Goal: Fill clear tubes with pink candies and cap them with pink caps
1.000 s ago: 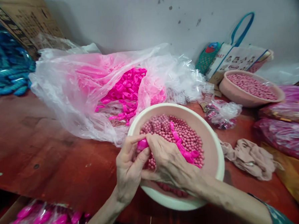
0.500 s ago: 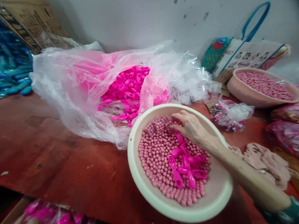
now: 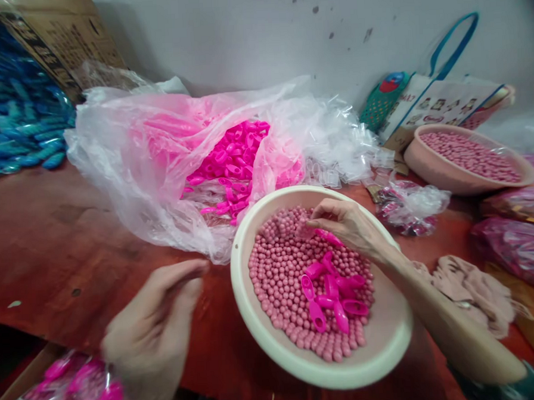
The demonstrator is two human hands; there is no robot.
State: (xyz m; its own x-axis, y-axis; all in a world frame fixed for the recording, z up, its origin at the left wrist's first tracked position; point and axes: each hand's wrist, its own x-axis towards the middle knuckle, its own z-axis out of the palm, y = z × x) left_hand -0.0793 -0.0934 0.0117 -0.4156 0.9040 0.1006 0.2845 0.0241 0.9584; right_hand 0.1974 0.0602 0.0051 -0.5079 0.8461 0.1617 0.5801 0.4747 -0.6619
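Over the bead bowl (image 3: 259, 320), my right hand (image 3: 346, 225) pinches a pink plastic piece (image 3: 328, 237).
Its long axis slants down-right from my closed fingers (image 3: 315, 224); my left hand (image 3: 155, 325) hovers loosely open, empty.

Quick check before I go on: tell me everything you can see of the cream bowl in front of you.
The cream bowl is round, shallow and wide-rimmed, apparently plastic. It sits tilted on the red tabletop, its far rim against the clear bag of pink scoops. It holds small pink balls with loose pink scoops lying on top. The right hand reaches into it, pinching something pink; the left hand is apart from it.
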